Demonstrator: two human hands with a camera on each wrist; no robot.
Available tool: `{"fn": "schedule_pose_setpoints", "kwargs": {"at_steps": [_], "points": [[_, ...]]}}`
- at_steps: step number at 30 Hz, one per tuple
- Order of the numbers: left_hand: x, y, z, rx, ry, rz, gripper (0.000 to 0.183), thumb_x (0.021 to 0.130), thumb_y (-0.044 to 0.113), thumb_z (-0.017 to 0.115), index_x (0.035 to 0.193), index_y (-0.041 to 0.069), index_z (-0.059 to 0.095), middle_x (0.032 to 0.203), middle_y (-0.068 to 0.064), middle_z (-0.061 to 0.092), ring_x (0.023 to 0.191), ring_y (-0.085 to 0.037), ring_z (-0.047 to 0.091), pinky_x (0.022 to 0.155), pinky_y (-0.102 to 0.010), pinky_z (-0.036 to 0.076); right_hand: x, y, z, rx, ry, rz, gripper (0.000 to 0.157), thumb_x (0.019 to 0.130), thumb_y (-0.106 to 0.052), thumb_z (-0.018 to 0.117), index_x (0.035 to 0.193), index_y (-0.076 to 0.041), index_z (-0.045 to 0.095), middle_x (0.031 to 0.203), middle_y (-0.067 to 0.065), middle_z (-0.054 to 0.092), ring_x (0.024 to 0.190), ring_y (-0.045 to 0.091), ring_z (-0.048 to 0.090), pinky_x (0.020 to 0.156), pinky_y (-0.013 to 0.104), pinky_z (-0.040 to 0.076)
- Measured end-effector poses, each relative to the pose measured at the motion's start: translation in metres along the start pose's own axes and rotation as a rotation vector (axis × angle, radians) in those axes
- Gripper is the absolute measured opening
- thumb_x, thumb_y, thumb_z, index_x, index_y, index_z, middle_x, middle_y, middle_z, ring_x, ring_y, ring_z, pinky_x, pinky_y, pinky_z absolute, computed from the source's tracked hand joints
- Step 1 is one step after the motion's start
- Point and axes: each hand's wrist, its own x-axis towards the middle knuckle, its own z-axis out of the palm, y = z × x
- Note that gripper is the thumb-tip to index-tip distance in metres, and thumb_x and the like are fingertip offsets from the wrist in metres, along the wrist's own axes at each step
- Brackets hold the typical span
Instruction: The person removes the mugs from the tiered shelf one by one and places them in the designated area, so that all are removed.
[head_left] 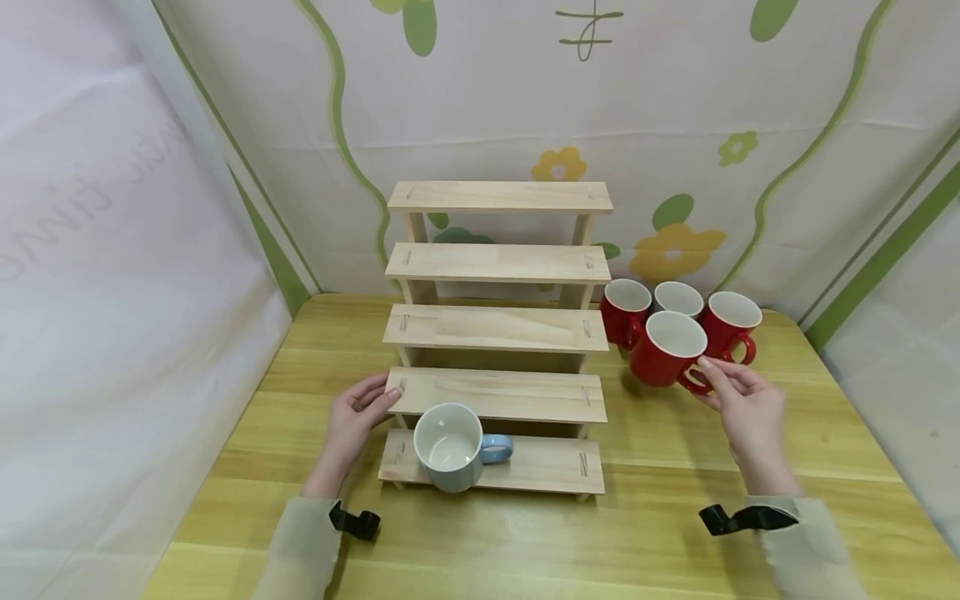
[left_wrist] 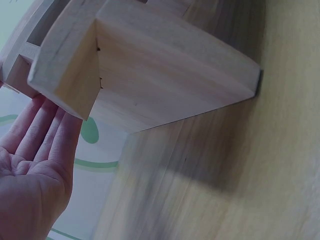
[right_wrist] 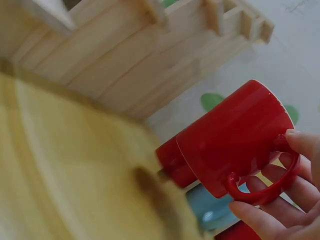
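Note:
In the head view, a tiered wooden display rack [head_left: 495, 327] stands on the table, rising in several steps toward the back. My left hand [head_left: 360, 417] holds the left end of its second-lowest shelf, thumb on top; straight fingers [left_wrist: 42, 127] reach behind the board in the left wrist view. To the right of the rack, my right hand [head_left: 753, 417] pinches the handle of a red mug [head_left: 660, 362], which hangs above the table in the right wrist view, slightly tilted. A light blue mug [head_left: 450, 467] sits upright on the lowest shelf, handle pointing right.
Behind the held mug stand a red mug [head_left: 618, 321] near the rack, another red mug [head_left: 720, 333] farther right, and a blue mug [right_wrist: 212, 207] between them. A patterned white cloth [head_left: 480, 92] encloses the back and sides of the wooden table [head_left: 480, 550].

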Motion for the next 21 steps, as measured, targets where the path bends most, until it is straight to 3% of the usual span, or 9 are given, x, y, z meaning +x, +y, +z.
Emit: {"fn": "schedule_pose_setpoints", "kwargs": {"at_steps": [7, 21], "points": [[0.0, -0.001, 0.0, 0.003, -0.001, -0.003, 0.046, 0.098, 0.016, 0.072, 0.137, -0.004, 0.059, 0.129, -0.023, 0.064, 0.103, -0.017, 0.069, 0.085, -0.033, 0.059, 0.0, 0.023, -0.005, -0.136, 0.078, 0.083, 0.017, 0.089, -0.021, 0.082, 0.099, -0.008, 0.078, 0.087, -0.006, 0.077, 0.083, 0.004, 0.072, 0.065, 0.021, 0.059], [0.0, -0.002, 0.0, 0.0, 0.005, 0.0, 0.044, 0.099, 0.015, 0.071, 0.137, -0.005, 0.059, 0.129, -0.022, 0.064, 0.102, -0.017, 0.069, 0.084, -0.033, 0.059, 0.0, 0.037, -0.002, -0.053, 0.11, 0.14, 0.017, 0.089, -0.016, 0.082, 0.1, -0.004, 0.077, 0.089, -0.003, 0.077, 0.084, 0.008, 0.073, 0.068, 0.027, 0.06]]}}
